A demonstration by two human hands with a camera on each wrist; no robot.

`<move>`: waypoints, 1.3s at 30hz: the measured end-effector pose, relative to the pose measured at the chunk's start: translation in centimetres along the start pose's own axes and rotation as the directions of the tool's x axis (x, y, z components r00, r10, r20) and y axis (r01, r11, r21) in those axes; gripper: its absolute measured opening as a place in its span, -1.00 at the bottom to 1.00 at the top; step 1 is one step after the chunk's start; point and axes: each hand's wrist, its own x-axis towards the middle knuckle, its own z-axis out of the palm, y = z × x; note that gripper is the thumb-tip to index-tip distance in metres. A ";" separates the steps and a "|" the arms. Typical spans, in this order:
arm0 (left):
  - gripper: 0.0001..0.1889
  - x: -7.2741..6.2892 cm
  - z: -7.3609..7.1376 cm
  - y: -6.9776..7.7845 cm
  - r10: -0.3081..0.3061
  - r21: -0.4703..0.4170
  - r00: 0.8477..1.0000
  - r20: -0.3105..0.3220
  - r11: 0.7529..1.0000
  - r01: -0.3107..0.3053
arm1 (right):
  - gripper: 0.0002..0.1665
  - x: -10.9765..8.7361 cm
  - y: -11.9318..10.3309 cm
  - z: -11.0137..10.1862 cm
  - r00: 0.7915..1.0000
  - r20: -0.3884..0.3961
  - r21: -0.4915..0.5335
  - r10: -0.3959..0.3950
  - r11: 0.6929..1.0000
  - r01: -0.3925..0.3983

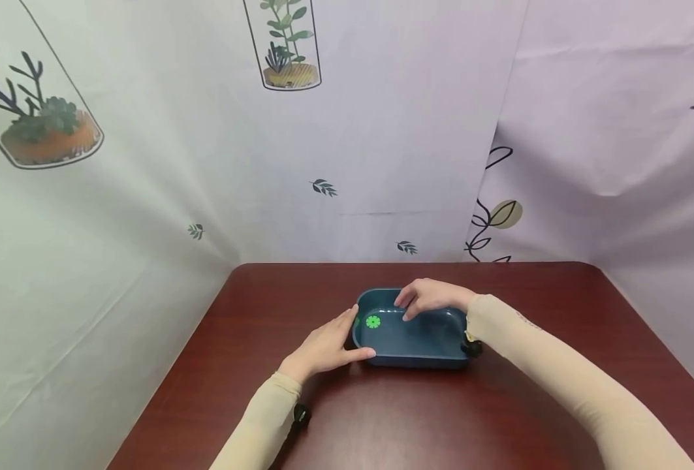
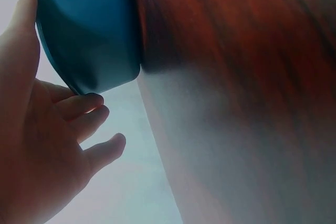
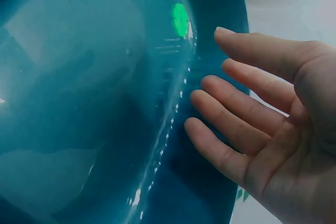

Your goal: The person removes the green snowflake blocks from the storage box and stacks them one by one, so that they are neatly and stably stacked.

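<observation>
A dark blue-green, rounded rectangular basin [image 1: 417, 346] sits on the table. A small bright green round piece with a notched, flower-like pattern [image 1: 373, 322] lies inside near its left end; it also shows in the right wrist view [image 3: 180, 19]. My left hand [image 1: 325, 346] touches the basin's left end, thumb along the near rim and fingers against the outer wall [image 2: 58, 140]. Over the inside of the basin, my right hand [image 1: 435, 295] is held with loosely bent fingers and nothing between them. The basin's floor is glossy; I cannot tell whether it holds water.
The reddish-brown table [image 1: 417, 418] extends around the basin. Pale fabric with printed plants [image 1: 358, 143] hangs behind and at both sides. A dark band device [image 1: 301, 415] is on the left wrist, another [image 1: 472, 346] on the right.
</observation>
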 end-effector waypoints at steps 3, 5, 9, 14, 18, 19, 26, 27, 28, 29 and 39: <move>0.19 0.1 0.0 0.0 0.006 0.004 1.000 -0.005 1.000 -0.006 | -0.51 0.6 -0.2 0.3 1.000 0.007 -0.012 -0.005 1.000 0.005; 0.19 0.1 0.0 0.0 0.007 0.003 1.000 -0.006 1.000 -0.007 | -0.51 1.0 -0.3 0.5 1.000 0.011 -0.021 -0.009 1.000 0.009; 0.18 0.0 0.0 0.1 0.002 -0.009 1.000 0.004 1.000 -0.002 | -0.51 1.8 -0.6 1.1 0.998 0.054 -0.035 -0.009 0.999 0.011; 0.17 -0.1 0.1 0.1 0.001 -0.009 1.000 0.013 1.000 -0.001 | -0.50 2.9 -0.6 1.9 0.995 0.099 -0.050 0.003 0.999 0.002; 0.18 0.1 0.3 0.1 0.005 -0.007 1.000 0.012 1.000 -0.005 | -0.50 3.4 -0.6 2.0 0.994 0.106 -0.076 0.040 0.997 -0.032; 0.17 0.1 0.4 0.1 0.005 -0.006 1.000 0.011 1.000 -0.005 | -0.50 3.6 -0.6 2.1 0.993 0.111 -0.080 0.043 0.996 -0.034; 0.18 0.1 0.4 0.1 -0.001 -0.006 1.000 0.018 1.000 0.001 | -0.43 4.1 -0.9 2.5 0.989 0.145 -0.082 0.024 0.997 -0.012; 0.17 0.1 0.3 0.1 0.000 -0.002 1.000 0.017 1.000 0.000 | -0.42 4.3 -1.0 2.5 0.989 0.144 -0.088 0.017 0.996 -0.004; 0.17 0.1 0.2 0.1 0.002 -0.001 1.000 0.014 1.000 -0.002 | -0.42 4.4 -1.1 2.6 0.990 0.143 -0.096 0.014 0.995 0.000; 0.17 0.2 0.2 0.1 0.004 0.003 1.000 0.012 1.000 -0.004 | -0.42 4.5 -1.2 2.6 0.990 0.142 -0.100 0.012 0.995 0.002; 0.15 0.4 0.1 -0.1 0.028 0.011 1.000 0.008 1.000 -0.028 | -0.58 5.4 -1.1 3.9 0.993 0.114 -0.146 -0.032 0.988 0.048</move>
